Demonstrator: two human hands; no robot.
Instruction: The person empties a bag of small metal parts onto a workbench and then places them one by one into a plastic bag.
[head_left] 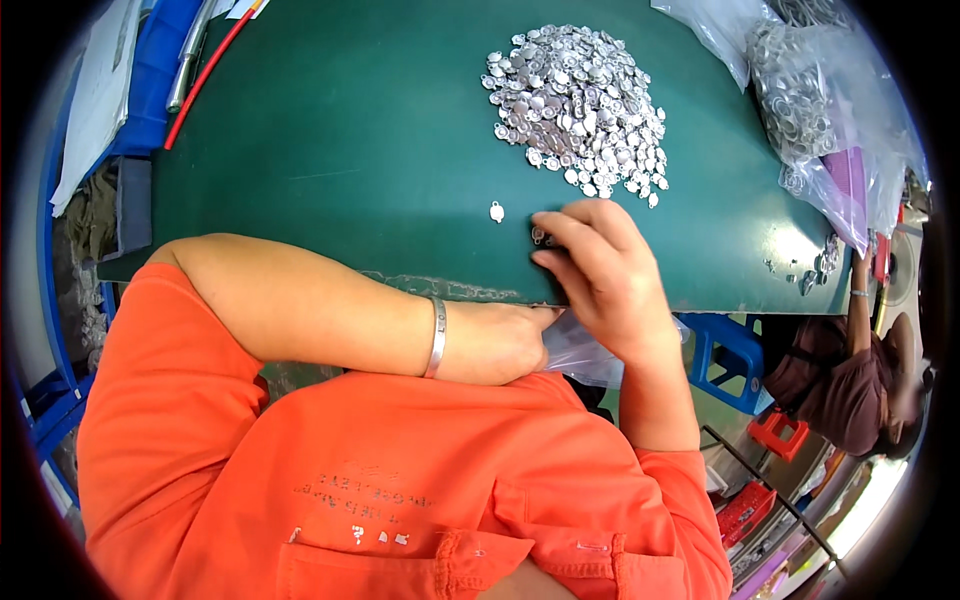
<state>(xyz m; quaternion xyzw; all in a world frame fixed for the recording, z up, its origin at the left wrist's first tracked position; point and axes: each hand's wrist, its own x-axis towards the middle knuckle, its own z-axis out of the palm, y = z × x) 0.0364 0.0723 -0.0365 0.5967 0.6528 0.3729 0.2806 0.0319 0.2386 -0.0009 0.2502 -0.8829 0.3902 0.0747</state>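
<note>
My right hand (605, 275) is over the green table near its front edge, thumb and index fingertip apart. Between those tips show a few small metal pendants (540, 237), partly hidden by the fingers. Just left of them, a single silver round pendant with small loops (497, 211) lies by itself. Beyond the hand rises a heap of similar silver pendants (580, 105). My left hand (497, 342) is at the table's front edge, its fingers curled at a clear plastic bag (590, 355) that hangs below the edge; its grip is partly hidden.
Clear bags of metal rings (795, 100) stand at the far right, with loose metal bits (815, 275) near the right corner. At the far left lie a red stick (212, 75) and a blue bin (165, 65). Another person (840, 385) sits at right, near a blue stool (728, 365).
</note>
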